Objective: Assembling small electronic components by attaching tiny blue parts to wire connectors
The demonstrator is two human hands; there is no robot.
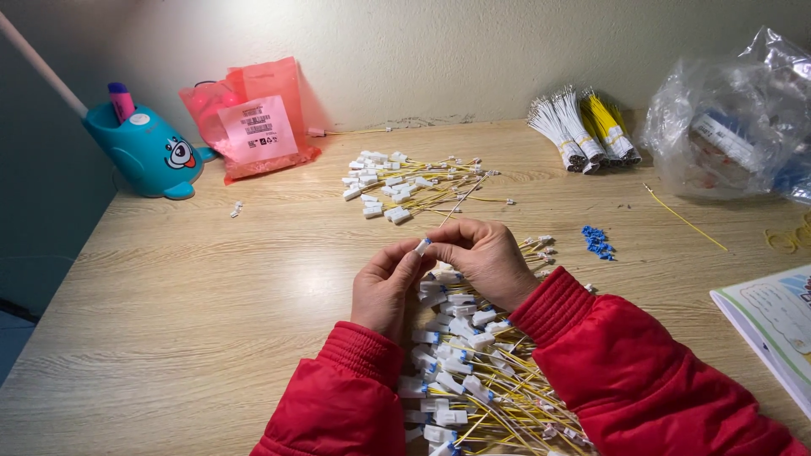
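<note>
My left hand (384,283) and my right hand (483,257) meet above the wooden table (211,287), both in red sleeves. Their fingertips pinch one small white plastic connector (421,246) with a blue insert between them. Directly beneath lies a heap of white connectors with yellow and white wires (469,371), running down toward me. A second, flatter heap of white connectors with wires (401,187) lies farther back at the table's centre. A small cluster of blue inserts (597,241) sits to the right of my right hand.
Bundles of white and yellow wires (583,131) lie at the back right beside a clear plastic bag (731,127). A pink bag (253,122) and a teal cartoon pen holder (152,152) stand back left. A booklet (773,325) lies at the right edge, a loose yellow wire (684,218) nearby.
</note>
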